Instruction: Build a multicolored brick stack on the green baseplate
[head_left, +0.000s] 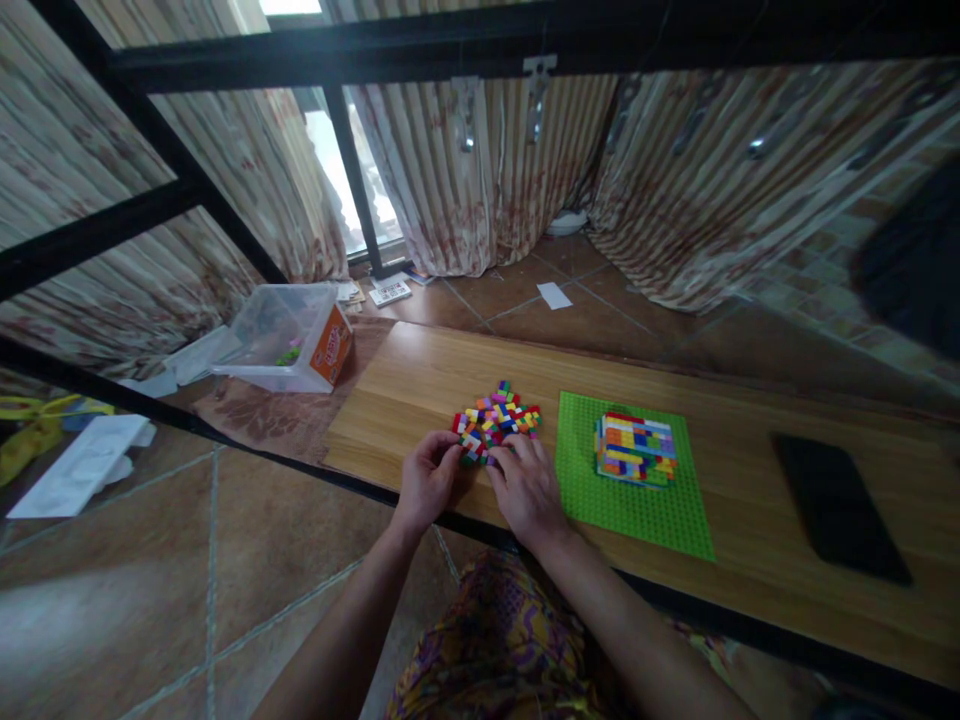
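Observation:
A loose pile of small coloured toy bricks lies on the wooden tabletop. My left hand is at the pile's near left edge, thumb and forefinger pinched together; whatever is between them is too small to make out. Against the near right edge rests my right hand, its fingers curled down and closed, their tips partly hidden among the bricks. To the right, a green studded baseplate carries a block built of many coloured bricks.
A dark phone-like slab lies at the right of the wooden table. At the far left stands a clear plastic bin with an orange label and a few pieces inside. Black metal bars cross above the table's far side, before curtains.

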